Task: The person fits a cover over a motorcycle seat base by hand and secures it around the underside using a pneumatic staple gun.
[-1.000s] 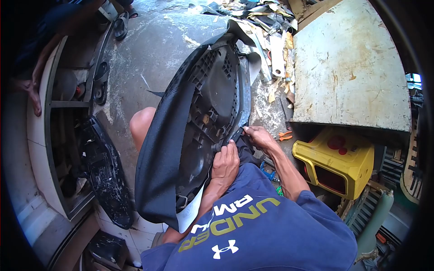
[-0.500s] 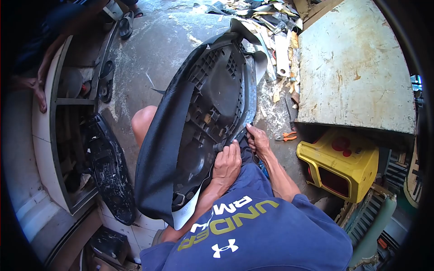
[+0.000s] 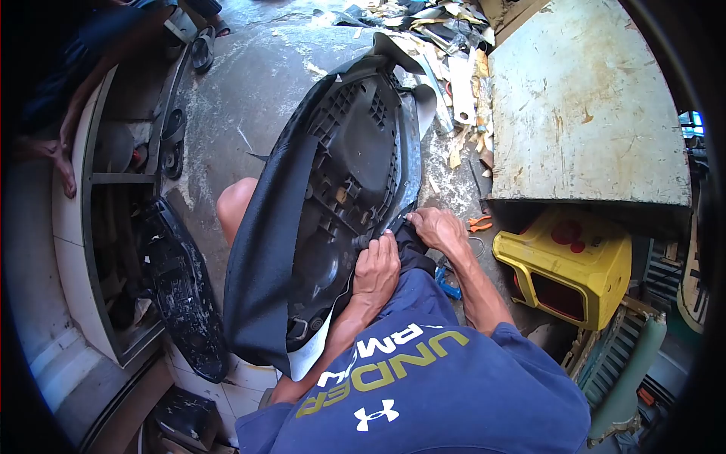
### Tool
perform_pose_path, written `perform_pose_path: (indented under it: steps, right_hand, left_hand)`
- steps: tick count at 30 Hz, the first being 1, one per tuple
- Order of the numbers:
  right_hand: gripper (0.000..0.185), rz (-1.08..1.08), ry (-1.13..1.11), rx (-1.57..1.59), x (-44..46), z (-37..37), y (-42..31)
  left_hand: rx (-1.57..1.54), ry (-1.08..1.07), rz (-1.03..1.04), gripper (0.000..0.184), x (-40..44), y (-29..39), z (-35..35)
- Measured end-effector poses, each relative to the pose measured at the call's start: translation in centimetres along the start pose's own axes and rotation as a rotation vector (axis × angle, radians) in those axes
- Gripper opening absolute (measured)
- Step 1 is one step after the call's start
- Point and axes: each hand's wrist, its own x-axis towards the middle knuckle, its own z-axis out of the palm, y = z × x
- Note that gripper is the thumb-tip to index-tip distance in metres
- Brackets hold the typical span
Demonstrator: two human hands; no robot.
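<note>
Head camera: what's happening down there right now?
A person has the left hand and right hand gripping close together at the right edge of an upturned motorcycle seat, its black plastic base showing. The black cover looks loose along the left side. Orange-handled pliers lie on the floor.

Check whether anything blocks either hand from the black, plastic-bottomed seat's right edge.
Nothing visible does: the left hand and right hand are both at that edge of the black, plastic-bottomed seat. The orange-handled pliers lie to the right, not between.
</note>
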Motion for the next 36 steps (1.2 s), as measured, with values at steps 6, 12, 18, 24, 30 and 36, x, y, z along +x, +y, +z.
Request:
perform_pose_path:
  steps: [6, 12, 18, 24, 30, 36]
  right_hand:
    - [0.043, -0.013, 0.032, -0.031, 0.8, 1.2, -0.8]
    - [0.052, 0.042, -0.021, 0.308, 2.6, 3.8, 1.4]
    - [0.057, 0.097, -0.183, 0.626, 4.0, 4.2, 2.8]
    - [0.054, 0.184, -0.710, 1.521, 4.4, 4.9, 4.6]
    - [0.047, 0.339, 0.013, 1.176, 10.0, 9.4, 12.4]
    - [0.075, 0.031, 0.007, 0.793, 12.9, 9.8, 12.2]
  left_hand:
    - [0.003, 0.013, -0.010, 0.035, 0.1, -0.1, 0.3]
    - [-0.002, 0.006, -0.014, 0.034, -0.1, -0.1, 0.2]
    - [0.010, 0.005, 0.009, 0.034, 0.3, -0.3, -0.1]
    - [0.031, -0.038, 0.002, 0.034, 0.3, -0.1, -0.4]
    - [0.087, -0.057, -0.001, 0.033, 0.8, 0.0, -0.3]
    - [0.010, -0.063, -0.059, 0.029, 2.2, -0.7, -1.3]
